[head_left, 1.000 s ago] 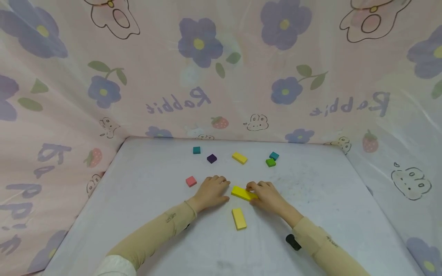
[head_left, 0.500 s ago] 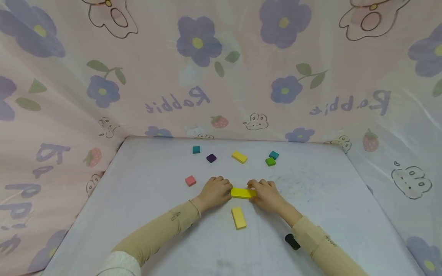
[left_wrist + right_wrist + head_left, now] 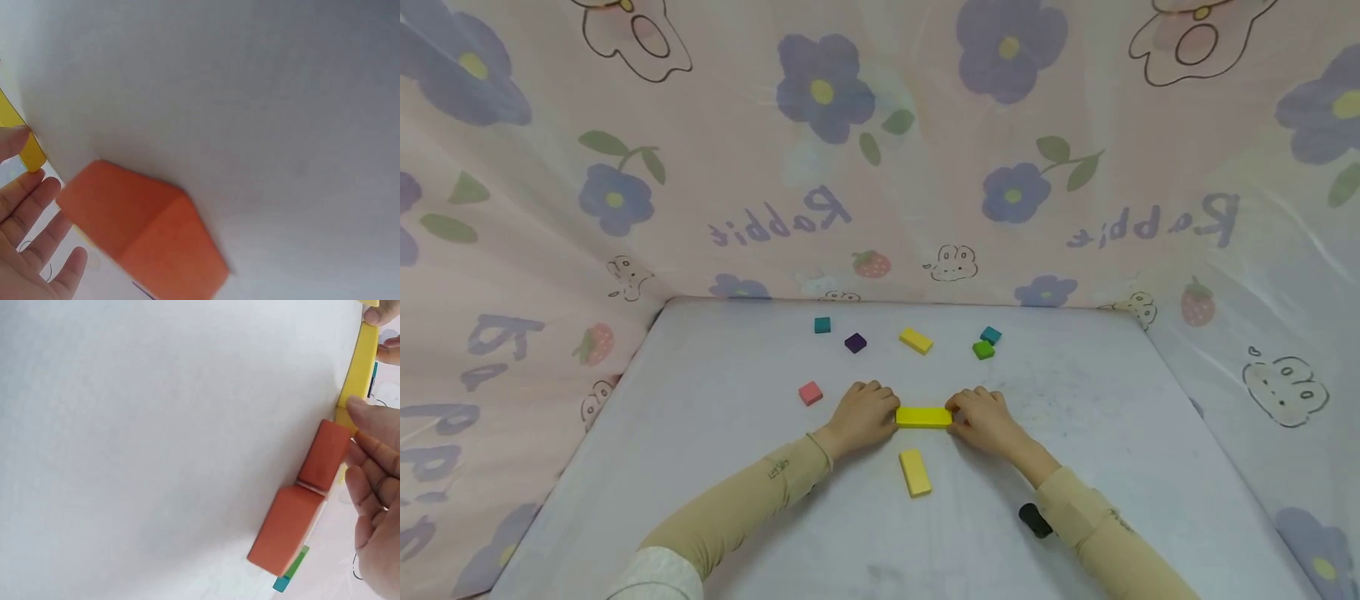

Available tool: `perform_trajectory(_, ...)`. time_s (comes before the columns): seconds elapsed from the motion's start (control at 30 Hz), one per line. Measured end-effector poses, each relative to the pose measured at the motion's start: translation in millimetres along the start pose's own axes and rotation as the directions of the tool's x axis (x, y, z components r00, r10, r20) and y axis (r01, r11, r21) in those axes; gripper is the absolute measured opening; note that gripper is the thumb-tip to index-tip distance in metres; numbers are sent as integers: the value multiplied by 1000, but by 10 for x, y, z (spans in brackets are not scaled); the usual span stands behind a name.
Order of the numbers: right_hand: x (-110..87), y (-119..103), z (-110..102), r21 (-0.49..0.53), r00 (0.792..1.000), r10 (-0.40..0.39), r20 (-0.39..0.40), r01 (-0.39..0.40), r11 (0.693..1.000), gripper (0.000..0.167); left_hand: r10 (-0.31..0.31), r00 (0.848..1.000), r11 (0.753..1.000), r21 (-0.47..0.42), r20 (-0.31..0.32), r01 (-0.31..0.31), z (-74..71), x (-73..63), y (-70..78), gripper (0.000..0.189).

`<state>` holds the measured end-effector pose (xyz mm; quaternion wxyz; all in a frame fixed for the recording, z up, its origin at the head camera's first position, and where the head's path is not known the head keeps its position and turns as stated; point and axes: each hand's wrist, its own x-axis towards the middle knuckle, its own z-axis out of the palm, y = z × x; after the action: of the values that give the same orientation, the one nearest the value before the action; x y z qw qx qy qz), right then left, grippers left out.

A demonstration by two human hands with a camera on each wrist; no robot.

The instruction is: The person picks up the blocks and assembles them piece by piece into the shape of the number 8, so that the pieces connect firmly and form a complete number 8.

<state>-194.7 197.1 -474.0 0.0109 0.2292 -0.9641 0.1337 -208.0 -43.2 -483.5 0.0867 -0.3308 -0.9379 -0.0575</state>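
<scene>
Floral backdrop point(image 3: 917, 183), mirrored "Rabbit" lettering point(image 3: 778, 218); left fingers point(image 3: 888, 402) and right fingers point(image 3: 961, 402) pinched round one yellow block point(image 3: 924, 417)

1. In the head view, the exact contact of the left hand point(image 3: 863, 414) and right hand point(image 3: 988, 422) with the ends of the bright yellow block point(image 3: 923, 417) is too small to make out.
2. The right sleeve point(image 3: 1116, 537) hides part of a black object point(image 3: 1034, 520), whose kind cannot be told.
3. The print on both sleeves is too tiny to read; the bottom edge crops the surface point(image 3: 880, 542).
4. In the left wrist view, an orange block point(image 3: 144, 231) is blurred and cut off below.
5. In the right wrist view, the lower red block point(image 3: 287, 525) partly covers a green block point(image 3: 298, 562).
</scene>
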Motion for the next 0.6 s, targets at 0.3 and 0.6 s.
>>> perform_trajectory(0.3,138,-2,-1,11,997,59,48,-59,998,28,-26,999,999,19,25,25,19,70,-92,21)
perform_trajectory(0.6,292,21,10,32,996,76,37,-77,996,28,-65,996,997,46,57,62,33,165,-175,22)
